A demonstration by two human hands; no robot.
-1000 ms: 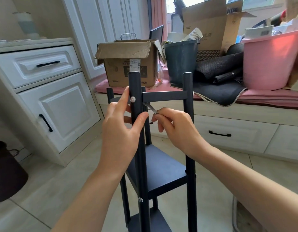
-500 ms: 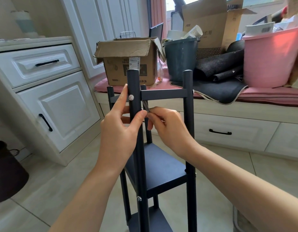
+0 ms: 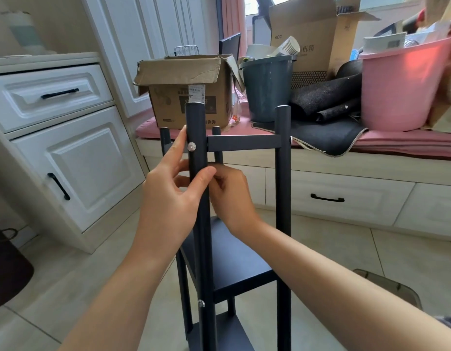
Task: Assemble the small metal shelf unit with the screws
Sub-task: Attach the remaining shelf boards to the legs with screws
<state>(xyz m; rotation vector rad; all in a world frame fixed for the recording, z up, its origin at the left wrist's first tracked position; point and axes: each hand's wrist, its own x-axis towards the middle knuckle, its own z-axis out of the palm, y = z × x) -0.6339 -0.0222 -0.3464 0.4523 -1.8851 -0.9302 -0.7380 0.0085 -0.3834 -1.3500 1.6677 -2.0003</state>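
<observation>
Dark metal shelf unit [image 3: 244, 264] upright on tiled floor [image 3: 346, 249], centre frame, running from 12 o'clock down to the bottom edge. Near-left post [image 3: 197, 122] closest to camera; crossbar [image 3: 244, 143] joining it to near-right post [image 3: 282, 173]. Two more post tops visible behind, at 11 o'clock of the crossbar. Silver screw [image 3: 192, 146] seated in near-left post at crossbar height; second screw head [image 3: 201, 303] lower on same post, near middle shelf level.

Left hand [image 3: 168, 198] wrapped on near-left post just below upper screw: thumb across front of post, index finger [image 3: 178, 143] stretched up along post's left side, tip beside the screw. Gripping the post.

Right hand [image 3: 232, 193] just at 3 o'clock of the post, fingers curled tight, fingertips tucked behind left thumb and post. Looks pinched on something small, but item hidden; cannot tell what, if anything, is held.

Background at 12 o'clock: open cardboard box [image 3: 191, 92] on pink cushion [image 3: 396, 143] of window bench. At 1 o'clock, grey bucket [image 3: 267, 89], larger cardboard box [image 3: 313, 36], rolled black mat [image 3: 328, 100]. At 2 o'clock, pink tub [image 3: 401, 84]. At 9 o'clock, white cabinet [image 3: 74, 158] with black handles. Bench drawer [image 3: 341, 196] at 3 o'clock.
</observation>
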